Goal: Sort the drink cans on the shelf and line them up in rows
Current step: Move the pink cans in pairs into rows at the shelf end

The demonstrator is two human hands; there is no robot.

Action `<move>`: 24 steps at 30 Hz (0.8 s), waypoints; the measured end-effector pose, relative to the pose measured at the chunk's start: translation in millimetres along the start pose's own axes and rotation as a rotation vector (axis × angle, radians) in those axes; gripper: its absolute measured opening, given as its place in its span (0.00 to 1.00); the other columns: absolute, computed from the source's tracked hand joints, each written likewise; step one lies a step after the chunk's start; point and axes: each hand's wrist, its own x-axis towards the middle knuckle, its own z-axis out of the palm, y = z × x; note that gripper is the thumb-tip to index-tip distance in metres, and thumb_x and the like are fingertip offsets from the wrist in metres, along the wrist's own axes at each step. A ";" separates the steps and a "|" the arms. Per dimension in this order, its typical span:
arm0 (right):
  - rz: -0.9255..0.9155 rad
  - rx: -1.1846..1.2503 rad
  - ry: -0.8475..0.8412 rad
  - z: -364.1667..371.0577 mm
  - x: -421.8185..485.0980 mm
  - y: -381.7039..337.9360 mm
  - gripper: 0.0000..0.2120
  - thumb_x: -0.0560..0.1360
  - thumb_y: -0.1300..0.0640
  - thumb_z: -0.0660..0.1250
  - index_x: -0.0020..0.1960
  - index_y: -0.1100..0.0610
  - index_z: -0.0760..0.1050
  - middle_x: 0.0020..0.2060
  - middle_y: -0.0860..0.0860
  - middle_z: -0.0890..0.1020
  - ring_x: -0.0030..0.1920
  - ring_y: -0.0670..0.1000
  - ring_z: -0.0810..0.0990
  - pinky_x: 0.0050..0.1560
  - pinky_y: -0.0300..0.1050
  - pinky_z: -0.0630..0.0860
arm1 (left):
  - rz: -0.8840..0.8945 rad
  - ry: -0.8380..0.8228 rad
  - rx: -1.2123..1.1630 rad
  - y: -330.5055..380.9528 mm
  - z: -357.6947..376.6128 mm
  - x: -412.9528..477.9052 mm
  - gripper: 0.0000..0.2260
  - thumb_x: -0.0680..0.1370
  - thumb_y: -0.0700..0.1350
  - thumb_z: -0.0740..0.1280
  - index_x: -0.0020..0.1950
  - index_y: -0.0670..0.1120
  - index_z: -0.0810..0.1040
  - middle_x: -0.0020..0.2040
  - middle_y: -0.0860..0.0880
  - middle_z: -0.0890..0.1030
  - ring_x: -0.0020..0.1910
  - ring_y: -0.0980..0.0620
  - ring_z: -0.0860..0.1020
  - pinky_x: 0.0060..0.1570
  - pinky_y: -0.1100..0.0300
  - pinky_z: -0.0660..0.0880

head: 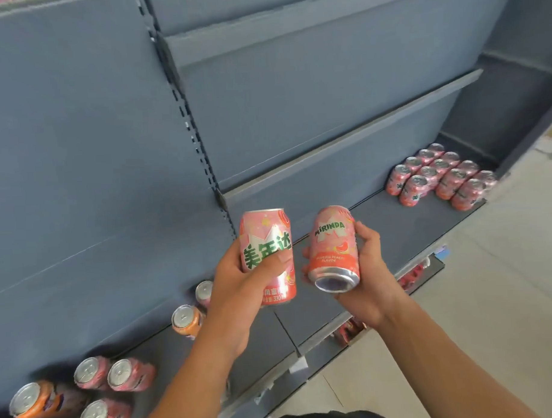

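Observation:
My left hand [240, 285] grips an upright pink can [266, 240] with green Chinese lettering. Beside it, my right hand [369, 268] holds a second pink Mirinda can [334, 247], tilted so its bottom faces me. Both cans hang above the grey shelf [394, 236]. At the shelf's far right stand several pink cans in rows [439, 178]. To the lower left are loose cans: two pink ones [114, 372], another pink one [102, 416], an orange one [32, 400], and an orange can [186, 320] next to a partly hidden pink can [204, 291].
Bare grey shelves [344, 137] and back panels rise above. A slotted upright [190, 124] divides the two shelf bays. A lower shelf with red items [411, 276] peeks out under the front edge. Pale tiled floor [490, 295] lies to the right.

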 end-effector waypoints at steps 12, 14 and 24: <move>-0.271 0.169 0.093 -167.4 -86.9 -135.4 0.25 0.69 0.44 0.66 0.61 0.59 0.76 0.46 0.56 0.85 0.45 0.53 0.86 0.42 0.50 0.82 | -0.032 -0.245 0.098 -15.4 222.6 7.6 0.22 0.64 0.49 0.77 0.57 0.51 0.80 0.47 0.51 0.86 0.46 0.53 0.85 0.38 0.61 0.79; -0.311 0.141 0.140 -189.1 -98.5 -149.5 0.27 0.68 0.44 0.68 0.62 0.59 0.75 0.46 0.57 0.85 0.48 0.58 0.85 0.48 0.55 0.81 | -0.028 -0.296 0.113 -17.9 252.2 8.6 0.22 0.65 0.51 0.74 0.58 0.50 0.80 0.48 0.51 0.86 0.47 0.52 0.84 0.39 0.60 0.79; -0.475 -0.077 0.300 -262.7 -143.5 -200.6 0.24 0.71 0.58 0.72 0.64 0.64 0.73 0.57 0.62 0.82 0.51 0.59 0.83 0.56 0.57 0.79 | -0.038 -0.604 0.110 -20.8 370.0 11.4 0.16 0.66 0.45 0.70 0.52 0.46 0.78 0.36 0.51 0.85 0.33 0.56 0.83 0.27 0.64 0.76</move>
